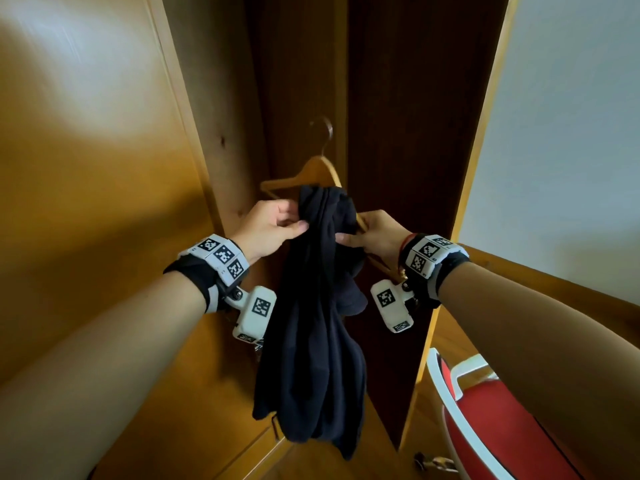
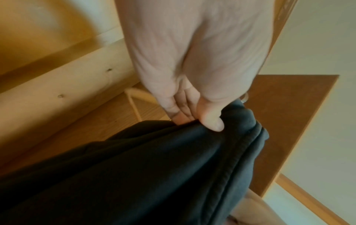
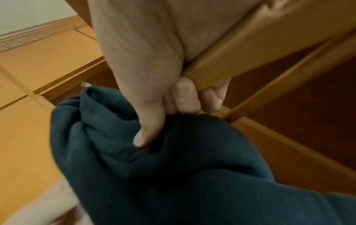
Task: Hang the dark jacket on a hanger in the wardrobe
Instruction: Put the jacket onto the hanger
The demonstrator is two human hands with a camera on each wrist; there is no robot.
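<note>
The dark jacket (image 1: 318, 306) hangs bunched in front of the open wardrobe (image 1: 391, 133), its top draped over the right arm of a wooden hanger (image 1: 311, 171) with a metal hook. My left hand (image 1: 270, 230) pinches the jacket's upper left edge between thumb and fingers (image 2: 212, 121). My right hand (image 1: 374, 233) grips the hanger's right arm (image 3: 240, 64) and pins jacket cloth (image 3: 173, 167) under its thumb. What the hook hangs from is not visible.
The wardrobe's left door (image 1: 86, 168) stands open at my left, its right side panel (image 1: 485, 150) close to my right wrist. A red chair with a white frame (image 1: 485, 417) stands low at the right, beside a white wall (image 1: 571, 133).
</note>
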